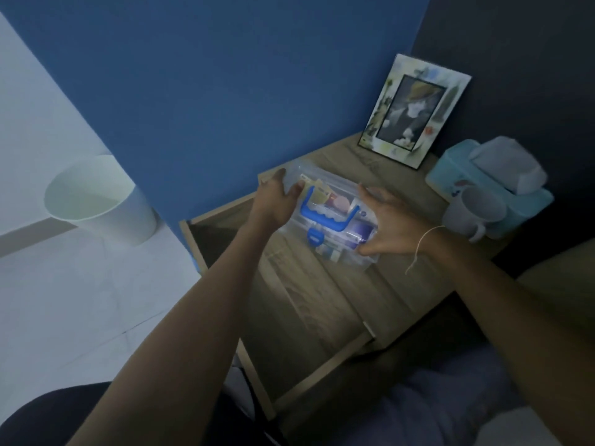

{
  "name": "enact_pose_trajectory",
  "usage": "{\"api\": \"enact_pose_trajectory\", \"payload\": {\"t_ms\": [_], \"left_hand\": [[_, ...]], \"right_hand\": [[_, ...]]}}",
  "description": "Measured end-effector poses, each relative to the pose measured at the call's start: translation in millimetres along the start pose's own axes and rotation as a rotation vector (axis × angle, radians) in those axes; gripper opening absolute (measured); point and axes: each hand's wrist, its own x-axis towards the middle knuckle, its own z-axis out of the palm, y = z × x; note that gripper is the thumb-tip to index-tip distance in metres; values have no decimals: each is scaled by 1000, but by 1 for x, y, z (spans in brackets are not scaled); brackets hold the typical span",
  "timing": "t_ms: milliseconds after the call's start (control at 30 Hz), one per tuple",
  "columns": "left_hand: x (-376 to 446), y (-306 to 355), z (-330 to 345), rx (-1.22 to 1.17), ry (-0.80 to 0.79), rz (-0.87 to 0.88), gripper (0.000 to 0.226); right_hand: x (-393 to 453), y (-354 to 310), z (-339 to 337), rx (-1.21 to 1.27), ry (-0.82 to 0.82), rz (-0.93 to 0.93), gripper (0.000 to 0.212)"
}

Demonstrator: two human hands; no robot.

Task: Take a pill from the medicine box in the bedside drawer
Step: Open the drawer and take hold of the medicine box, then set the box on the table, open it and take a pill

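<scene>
A clear plastic medicine box (335, 217) with a blue handle and blue latch sits at the front of the wooden bedside table (370, 281), lid closed, packets visible inside. My left hand (277, 201) grips its left end, thumb on the lid. On the box's right end, my right hand (389, 226) holds on with spread fingers; a thin string is tied round that wrist. The drawer (289, 317) below stands pulled out towards me, its wooden bottom showing.
A picture frame (415, 111) leans against the wall at the back of the table. A teal tissue box (489, 185) and a white mug (473, 214) stand at the right. A white bin (99, 201) stands on the tiled floor, left.
</scene>
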Motion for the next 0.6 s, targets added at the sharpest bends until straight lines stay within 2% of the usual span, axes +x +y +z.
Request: {"api": "enact_pose_trajectory", "payload": {"t_ms": [100,167,267,333,433,600], "left_hand": [[-8,-3,-2,78,-14,80,58],[-16,-5,0,191,5,185,54],[-17,6,25,398,16,477,53],[-26,0,27,503,19,572,54],[-30,-8,27,524,53,549,54],[-14,-1,31,512,70,492,53]], "right_hand": [[-8,-5,3,-7,-18,58,121],[-12,-14,12,-91,43,104,108],[-14,0,32,-117,302,75,86],[-17,-7,48,-106,381,41,83],[-10,-9,59,-100,471,7,74],[20,2,53,-90,488,-17,67]]}}
